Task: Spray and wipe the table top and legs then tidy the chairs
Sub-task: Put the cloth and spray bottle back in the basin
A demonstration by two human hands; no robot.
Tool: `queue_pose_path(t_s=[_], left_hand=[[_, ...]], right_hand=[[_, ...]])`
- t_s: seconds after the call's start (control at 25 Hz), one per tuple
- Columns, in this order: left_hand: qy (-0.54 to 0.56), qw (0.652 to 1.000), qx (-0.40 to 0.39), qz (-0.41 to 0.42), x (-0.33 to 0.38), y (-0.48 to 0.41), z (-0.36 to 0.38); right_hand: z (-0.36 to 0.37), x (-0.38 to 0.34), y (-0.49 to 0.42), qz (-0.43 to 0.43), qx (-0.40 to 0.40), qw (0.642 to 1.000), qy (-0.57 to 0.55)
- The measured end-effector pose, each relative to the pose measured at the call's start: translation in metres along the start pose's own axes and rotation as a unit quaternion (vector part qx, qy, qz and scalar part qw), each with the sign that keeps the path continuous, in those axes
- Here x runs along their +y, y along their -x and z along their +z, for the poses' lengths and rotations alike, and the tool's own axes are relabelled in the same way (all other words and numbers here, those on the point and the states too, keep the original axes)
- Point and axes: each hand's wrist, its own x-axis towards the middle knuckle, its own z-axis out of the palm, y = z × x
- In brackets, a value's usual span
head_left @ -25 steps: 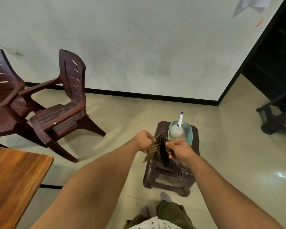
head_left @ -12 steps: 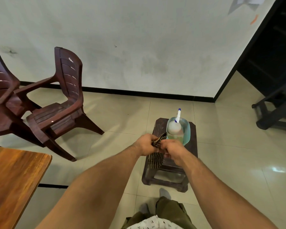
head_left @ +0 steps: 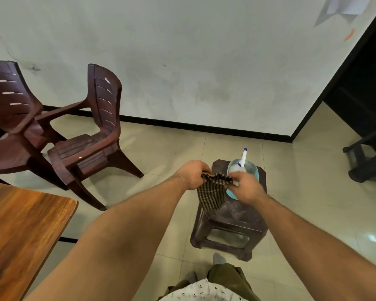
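Cloth (head_left: 212, 194) is up off everything, a dark checked rag stretched between both hands over the small dark stool (head_left: 230, 216). Left hand (head_left: 192, 174) has its fingers curled tight round the cloth's left top corner, knuckles facing the camera. Right hand (head_left: 245, 187) pinches the opposite corner, fingers bunched on the fabric. Between them the top edge runs fairly taut and the rest sags down in a loose pouch in front of the stool's near left corner; whether it brushes the stool top, I cannot tell. Just behind the right hand, a pale blue basin (head_left: 254, 170) sits on the stool, and in it the spray bottle (head_left: 239, 167), white trigger head with a blue tip poking upward. Neither hand touches the bottle. Table (head_left: 20, 231) comes in at the lower left, one orange-brown wooden corner of its top showing, well apart from the hands and the stool. Beyond it, toward the wall, two dark red plastic armchairs: the nearer chair (head_left: 91, 148) angled with its back to the wall, the farther chair (head_left: 7, 118) close at its left side, their arms overlapping in this view. Down at the bottom edge, the person's feet in grey socks (head_left: 219, 258) stand on the pale floor tiles just in front of the stool. Black furniture (head_left: 367, 157) stands off at the right edge.
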Motion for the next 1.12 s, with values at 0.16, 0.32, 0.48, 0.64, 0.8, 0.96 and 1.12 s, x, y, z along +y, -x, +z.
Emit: queue_pose_path(t_s=[0.16, 0.32, 0.48, 0.64, 0.8, 0.96, 1.12], left_hand=[[0.003, 1.0, 0.014, -0.004, -0.004, -0.006, 0.001], [0.025, 1.0, 0.013, -0.012, 0.008, -0.019, 0.0], [0.333, 0.938, -0.042, -0.084, 0.028, -0.039, 0.006], [0.524, 0.796, -0.206, -0.221, 0.037, -0.059, 0.062], [0.505, 0.769, -0.229, -0.319, 0.019, -0.07, 0.127], [0.505, 0.76, -0.186, -0.365, 0.03, -0.102, 0.146], [0.469, 0.779, -0.15, -0.389, 0.035, -0.135, 0.162]], right_hand=[[-0.01, -0.001, -0.013, 0.013, -0.006, 1.0, -0.001], [-0.018, 0.0, -0.009, 0.047, -0.005, 0.995, -0.083], [-0.025, 0.025, -0.011, 0.165, 0.013, 0.901, -0.4], [-0.009, 0.076, -0.011, 0.274, -0.033, 0.774, -0.57], [0.009, 0.119, 0.003, 0.335, -0.05, 0.774, -0.535], [0.025, 0.152, 0.004, 0.375, -0.098, 0.799, -0.459], [0.013, 0.159, -0.034, 0.363, -0.051, 0.793, -0.487]])
